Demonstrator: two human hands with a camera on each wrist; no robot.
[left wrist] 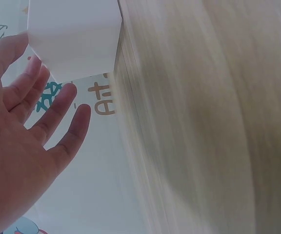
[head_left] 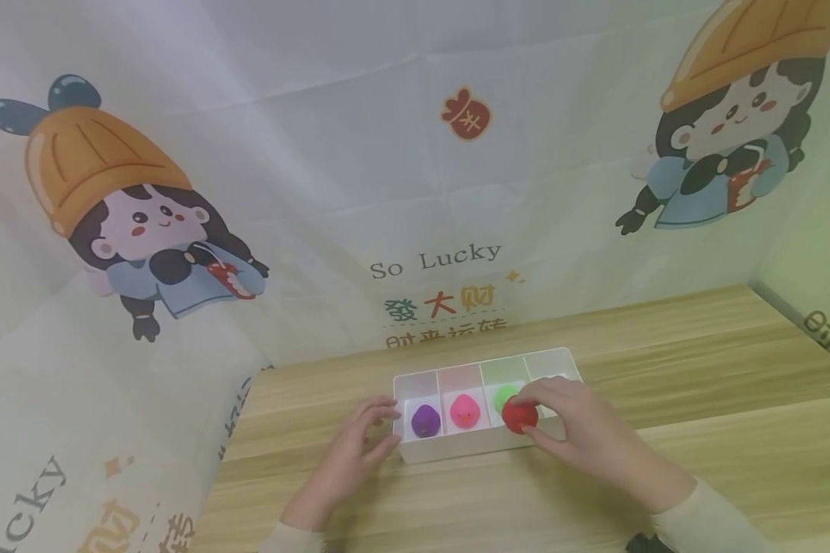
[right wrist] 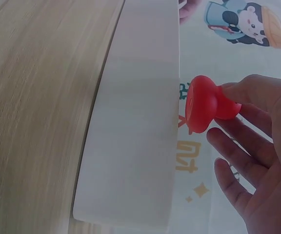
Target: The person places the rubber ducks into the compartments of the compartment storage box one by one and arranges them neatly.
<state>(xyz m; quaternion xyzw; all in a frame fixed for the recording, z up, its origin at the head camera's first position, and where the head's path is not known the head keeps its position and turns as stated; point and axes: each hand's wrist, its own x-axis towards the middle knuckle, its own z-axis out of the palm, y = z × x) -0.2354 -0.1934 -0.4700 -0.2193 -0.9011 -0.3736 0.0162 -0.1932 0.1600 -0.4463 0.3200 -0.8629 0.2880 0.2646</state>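
A white tray [head_left: 456, 452] with four compartments lies on the wooden table [head_left: 698, 399]. From the left its compartments hold a purple toy [head_left: 425, 420], a pink toy [head_left: 464, 411] and a green toy [head_left: 505, 395]. My right hand [head_left: 553, 421] pinches a red toy [head_left: 520, 415] over the tray, near the wall between the green toy's compartment and the rightmost one. The right wrist view shows the red toy [right wrist: 204, 102] between thumb and fingers of that hand [right wrist: 257, 146], beside the tray wall [right wrist: 135, 126]. With straight fingers, my left hand [head_left: 370, 438] rests at the tray's left end [left wrist: 74, 36].
A printed cartoon cloth [head_left: 415, 192] hangs behind the table and drapes over its left edge. Bare wood stretches to the right of the tray and in front of it.
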